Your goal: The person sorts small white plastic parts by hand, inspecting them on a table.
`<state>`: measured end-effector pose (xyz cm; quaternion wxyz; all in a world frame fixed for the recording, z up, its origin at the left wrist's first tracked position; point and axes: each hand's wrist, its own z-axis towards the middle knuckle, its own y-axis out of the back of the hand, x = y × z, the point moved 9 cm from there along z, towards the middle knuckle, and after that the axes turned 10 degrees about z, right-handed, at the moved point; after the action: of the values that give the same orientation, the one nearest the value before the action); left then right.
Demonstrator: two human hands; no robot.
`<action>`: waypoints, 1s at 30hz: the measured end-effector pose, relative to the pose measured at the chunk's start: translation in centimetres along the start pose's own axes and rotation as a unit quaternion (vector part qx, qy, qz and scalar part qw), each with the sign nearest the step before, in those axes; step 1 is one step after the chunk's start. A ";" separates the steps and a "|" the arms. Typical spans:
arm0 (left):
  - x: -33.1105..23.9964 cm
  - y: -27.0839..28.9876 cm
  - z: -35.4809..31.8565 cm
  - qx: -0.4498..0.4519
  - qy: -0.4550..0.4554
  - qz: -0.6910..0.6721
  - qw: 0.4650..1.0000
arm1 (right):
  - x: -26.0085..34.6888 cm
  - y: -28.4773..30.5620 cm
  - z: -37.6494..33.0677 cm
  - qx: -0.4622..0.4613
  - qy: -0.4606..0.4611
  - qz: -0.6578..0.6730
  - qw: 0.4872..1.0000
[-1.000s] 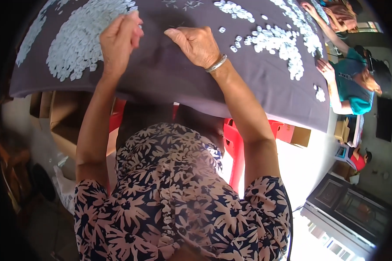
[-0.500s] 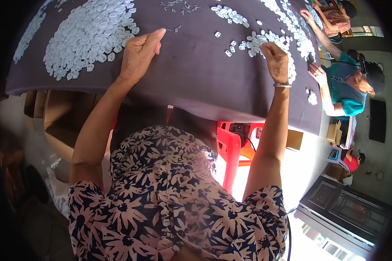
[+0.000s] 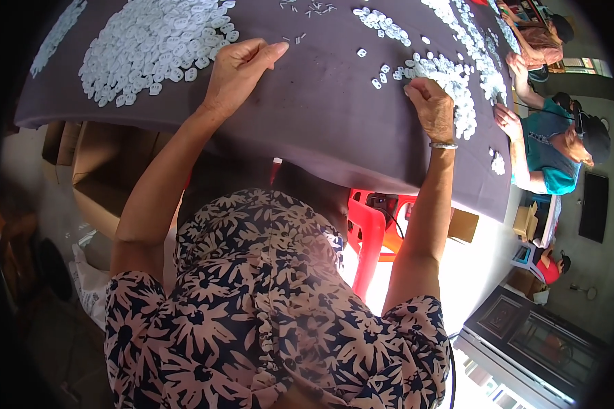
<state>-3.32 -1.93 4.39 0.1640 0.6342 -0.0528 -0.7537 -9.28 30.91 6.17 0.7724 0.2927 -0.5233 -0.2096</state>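
Observation:
My left hand [image 3: 242, 76] hovers over the near side of a dark cloth-covered table [image 3: 320, 129], its thumb and forefinger pressed together. Whatever it pinches, if anything, is too small to make out. Just beyond its fingertips lie a few thin metal pins [image 3: 299, 39], and a big heap of small white plastic pieces [image 3: 155, 48] spreads to its left. My right hand [image 3: 432, 109], with a bracelet at the wrist, is closed with its fingers curled in. Its contents are hidden. Another pile of white pieces [image 3: 464, 102] lies right beside and behind it.
More pins [image 3: 318, 9] and a small cluster of white pieces [image 3: 382, 26] lie farther back. A co-worker in teal [image 3: 549, 140] works at the table's right side, another person [image 3: 542, 44] beyond. A red plastic chair [image 3: 366, 238] and cardboard box [image 3: 95, 204] stand below the table edge.
The whole view has shifted a little. Against the table, my left hand has edged right, and my right hand has drawn slightly left and nearer to me. Both stay closed.

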 end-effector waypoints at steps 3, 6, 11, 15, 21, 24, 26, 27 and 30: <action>0.2 0.0 -0.1 0.006 0.017 0.011 1.000 | 1.0 -2.0 -0.6 0.075 -0.037 0.068 0.994; 0.3 -0.1 0.0 0.012 0.004 0.010 1.000 | 2.9 -2.5 -0.5 0.066 -0.012 0.069 0.995; 0.5 -0.2 0.1 0.014 0.013 0.021 1.000 | 5.6 -3.8 0.2 0.060 0.068 0.045 0.995; -0.1 -0.4 0.0 0.020 0.001 0.017 1.000 | 5.7 -4.8 0.6 0.048 0.065 -0.035 0.996; 0.6 -0.3 0.3 0.009 -0.039 0.006 0.999 | 7.3 -5.9 0.8 0.058 0.070 -0.049 0.995; 0.4 -0.2 0.4 -0.008 -0.091 -0.073 0.993 | 8.4 -7.1 1.5 0.062 0.039 0.031 0.997; 0.7 -0.5 0.1 0.010 -0.069 -0.061 0.996 | 9.4 -9.1 2.0 0.096 0.027 0.173 0.980; 0.8 -0.9 0.1 0.033 -0.047 -0.054 0.997 | 10.0 -10.0 2.3 0.098 0.030 0.178 0.979; 0.6 -1.0 0.2 0.029 -0.055 -0.032 0.998 | 11.7 -12.9 3.0 0.130 0.069 0.229 0.962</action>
<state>-3.82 -1.24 3.57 0.1181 0.5977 -0.0627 -0.7905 -8.04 13.25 6.39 0.7891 0.2764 -0.5449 0.0638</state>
